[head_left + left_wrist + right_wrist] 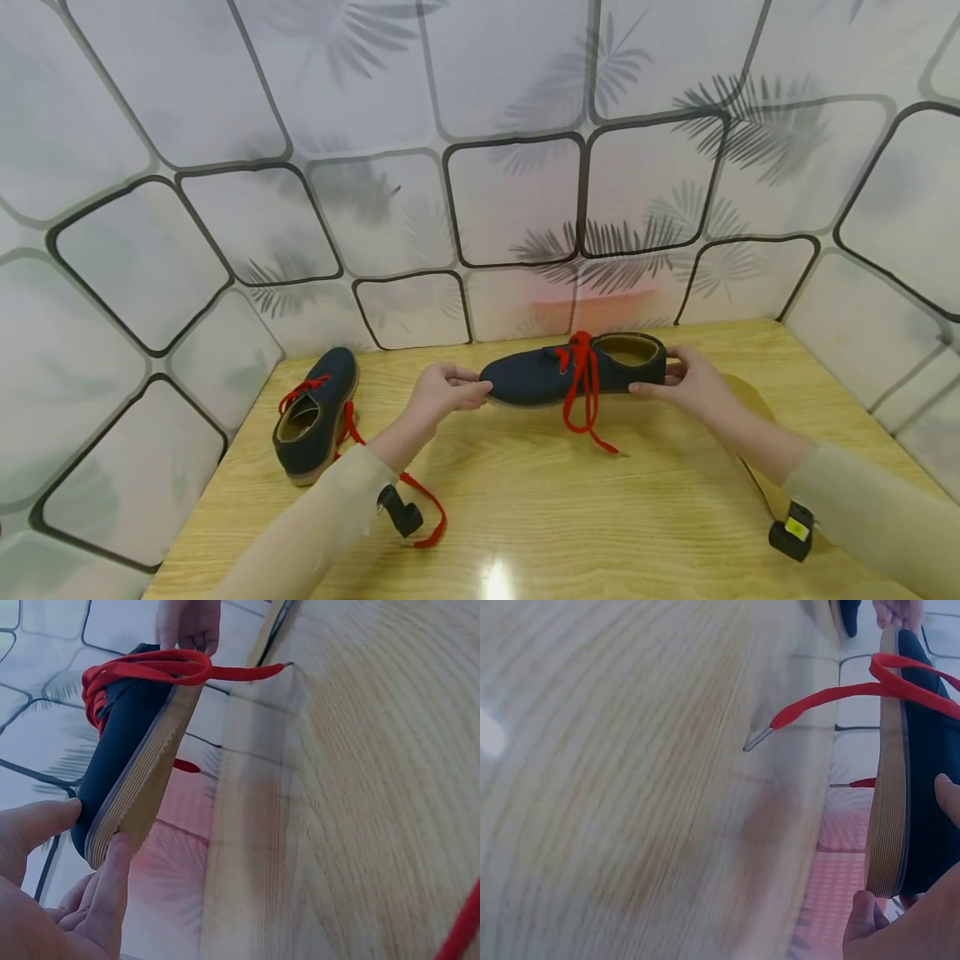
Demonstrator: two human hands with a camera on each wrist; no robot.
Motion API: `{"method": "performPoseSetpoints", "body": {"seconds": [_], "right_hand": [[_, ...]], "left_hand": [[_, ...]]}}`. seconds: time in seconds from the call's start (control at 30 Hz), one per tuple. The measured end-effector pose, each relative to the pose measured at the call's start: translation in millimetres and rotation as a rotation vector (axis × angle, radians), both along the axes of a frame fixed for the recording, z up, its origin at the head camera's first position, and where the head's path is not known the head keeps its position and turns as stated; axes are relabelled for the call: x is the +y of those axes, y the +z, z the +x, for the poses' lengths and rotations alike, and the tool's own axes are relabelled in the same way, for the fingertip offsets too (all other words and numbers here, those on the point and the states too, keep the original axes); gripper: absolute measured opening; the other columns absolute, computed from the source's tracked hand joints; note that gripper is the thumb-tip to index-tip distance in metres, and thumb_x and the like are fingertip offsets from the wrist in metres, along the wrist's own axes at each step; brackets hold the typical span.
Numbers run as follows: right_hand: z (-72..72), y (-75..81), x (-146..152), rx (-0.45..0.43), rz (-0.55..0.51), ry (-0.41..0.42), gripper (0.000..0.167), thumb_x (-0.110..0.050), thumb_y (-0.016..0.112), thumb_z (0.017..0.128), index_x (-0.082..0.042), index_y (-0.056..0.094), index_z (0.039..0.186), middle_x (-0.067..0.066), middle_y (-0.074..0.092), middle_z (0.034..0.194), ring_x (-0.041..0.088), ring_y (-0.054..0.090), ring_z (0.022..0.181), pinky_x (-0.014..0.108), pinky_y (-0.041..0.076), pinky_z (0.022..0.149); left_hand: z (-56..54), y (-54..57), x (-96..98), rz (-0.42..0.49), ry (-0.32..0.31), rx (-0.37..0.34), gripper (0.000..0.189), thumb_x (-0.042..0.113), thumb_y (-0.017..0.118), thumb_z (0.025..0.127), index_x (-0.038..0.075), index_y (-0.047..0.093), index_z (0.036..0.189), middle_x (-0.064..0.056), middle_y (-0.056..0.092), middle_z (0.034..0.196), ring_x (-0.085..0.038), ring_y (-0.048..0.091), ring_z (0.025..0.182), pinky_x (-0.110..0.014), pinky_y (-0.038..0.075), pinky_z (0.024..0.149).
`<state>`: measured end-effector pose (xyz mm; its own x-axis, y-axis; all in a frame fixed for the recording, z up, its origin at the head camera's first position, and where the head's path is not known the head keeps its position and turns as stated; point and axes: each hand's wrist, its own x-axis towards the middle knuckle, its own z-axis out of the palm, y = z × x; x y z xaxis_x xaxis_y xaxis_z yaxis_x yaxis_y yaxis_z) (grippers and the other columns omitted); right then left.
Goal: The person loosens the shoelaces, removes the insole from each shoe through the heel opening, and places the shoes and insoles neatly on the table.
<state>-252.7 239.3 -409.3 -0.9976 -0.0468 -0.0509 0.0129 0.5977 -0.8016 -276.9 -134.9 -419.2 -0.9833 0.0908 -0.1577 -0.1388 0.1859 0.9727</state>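
Note:
A navy shoe (521, 377) with a pale ribbed sole is held up off the table, toe to the left. My left hand (442, 392) pinches its toe between thumb and fingers. At the heel, my right hand (693, 385) grips with the thumb on the near side. Red laces (581, 375) dangle from the shoe in a loop, with one tipped end hanging free. In the left wrist view, my left thumb presses the upper while a finger touches the sole (150, 795). A second navy shoe (327, 417) rests on the table at the left.
The second shoe's red lace (431, 500) trails over the wooden table (525, 492), passing behind my left forearm. A flat tan piece with a dark edge (750, 396) lies partly hidden by my right forearm. A patterned backdrop (517, 208) encloses the table's back and sides.

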Motion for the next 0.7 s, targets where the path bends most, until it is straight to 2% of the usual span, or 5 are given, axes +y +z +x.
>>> {"method": "performPoseSetpoints", "body": {"seconds": [0.17,0.33,0.6,0.7], "right_hand": [[10.7,-0.7,-2.4,0.005,0.024,0.013,0.094,-0.036,0.085,0.092,0.012,0.034,0.156,0.036,0.061,0.135,0.047,0.062,0.124,0.042,0.061,0.091],[20.5,-0.5,-4.8,0.010,0.047,0.018,0.095,-0.036,0.086,0.090,0.012,0.036,0.154,0.035,0.062,0.131,0.045,0.062,0.120,0.041,0.060,0.089],[28.9,-1.6,-9.8,0.040,0.080,0.029,0.092,-0.035,0.089,0.088,0.011,0.041,0.152,0.033,0.062,0.128,0.043,0.062,0.116,0.039,0.059,0.085],[32.0,-3.1,-11.5,0.062,0.087,0.038,0.088,-0.033,0.090,0.087,0.011,0.044,0.148,0.031,0.064,0.125,0.042,0.064,0.113,0.035,0.059,0.081]], "left_hand": [[11.9,2.9,-6.7,-0.005,-0.010,-0.016,0.030,0.011,0.080,0.095,-0.006,0.070,0.118,-0.017,0.079,0.103,-0.015,0.078,0.078,-0.053,0.065,0.099],[24.6,3.8,-12.7,-0.035,-0.013,-0.018,0.030,0.012,0.081,0.095,-0.006,0.070,0.116,-0.015,0.079,0.098,-0.022,0.080,0.082,-0.048,0.068,0.093],[43.4,5.7,-17.6,-0.063,0.001,-0.036,0.027,0.012,0.082,0.094,-0.003,0.071,0.112,-0.014,0.079,0.092,-0.031,0.080,0.089,-0.051,0.066,0.095],[47.7,5.8,-19.8,-0.069,-0.001,-0.039,0.028,0.012,0.082,0.094,-0.004,0.071,0.113,-0.014,0.079,0.092,-0.028,0.080,0.086,-0.049,0.067,0.094]]}}
